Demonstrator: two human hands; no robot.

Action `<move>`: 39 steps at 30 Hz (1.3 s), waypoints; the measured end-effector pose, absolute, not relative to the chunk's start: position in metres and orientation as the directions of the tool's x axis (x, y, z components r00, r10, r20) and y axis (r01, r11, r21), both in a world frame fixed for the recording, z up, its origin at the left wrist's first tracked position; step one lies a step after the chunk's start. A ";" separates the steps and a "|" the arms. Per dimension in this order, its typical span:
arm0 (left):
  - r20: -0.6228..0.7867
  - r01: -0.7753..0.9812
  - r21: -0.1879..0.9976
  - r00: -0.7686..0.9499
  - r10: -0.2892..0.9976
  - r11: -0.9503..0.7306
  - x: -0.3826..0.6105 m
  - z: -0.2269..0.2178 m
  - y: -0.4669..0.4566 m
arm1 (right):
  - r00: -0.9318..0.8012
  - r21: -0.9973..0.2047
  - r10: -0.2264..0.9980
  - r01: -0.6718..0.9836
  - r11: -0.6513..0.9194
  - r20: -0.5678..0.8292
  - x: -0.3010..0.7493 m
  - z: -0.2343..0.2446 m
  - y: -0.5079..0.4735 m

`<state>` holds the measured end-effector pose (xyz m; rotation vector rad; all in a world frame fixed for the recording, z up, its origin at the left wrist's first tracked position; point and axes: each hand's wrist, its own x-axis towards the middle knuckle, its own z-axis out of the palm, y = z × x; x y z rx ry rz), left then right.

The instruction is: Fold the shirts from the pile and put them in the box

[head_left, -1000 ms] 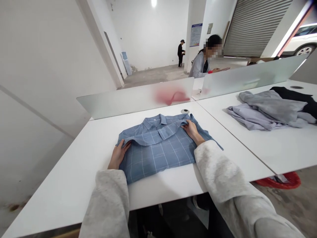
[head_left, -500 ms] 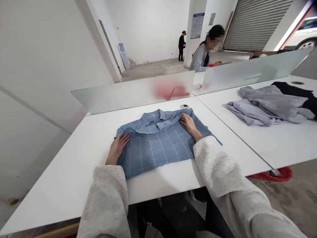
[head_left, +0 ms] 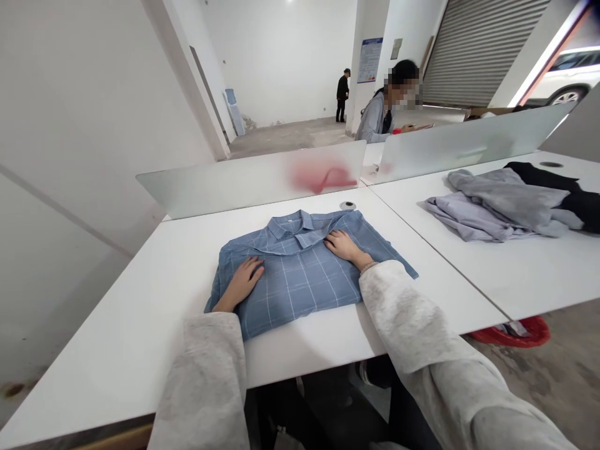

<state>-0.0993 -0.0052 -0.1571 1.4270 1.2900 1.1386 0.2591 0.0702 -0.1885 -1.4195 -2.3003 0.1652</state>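
Note:
A blue shirt (head_left: 300,281) with a white check lies folded on the white table (head_left: 154,300), its collar at the far side. My left hand (head_left: 246,280) rests flat on the shirt's left part, fingers stretched out. On the right part, just below the collar and placket, my right hand (head_left: 344,245) lies with its fingers loosely extended on the cloth. Neither hand grips the fabric. A sleeve spreads past each side of the folded body.
Frosted dividers (head_left: 253,178) run along the table's back edge, and a cable hole (head_left: 347,205) lies before them. Grey and black clothes (head_left: 510,200) are heaped on the right table. A red-rimmed bin (head_left: 534,331) stands below. A person (head_left: 377,115) sits beyond the divider; another person (head_left: 342,95) stands farther back.
Both hands have moved inward over the shirt, the left from its side edge and the right from near the shoulder. More of the left sleeve now shows at the side.

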 end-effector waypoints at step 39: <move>0.205 0.658 0.145 0.710 0.673 -0.739 0.063 -0.171 -0.092 | -0.781 0.001 0.590 0.603 0.798 0.202 0.158 -0.159 0.081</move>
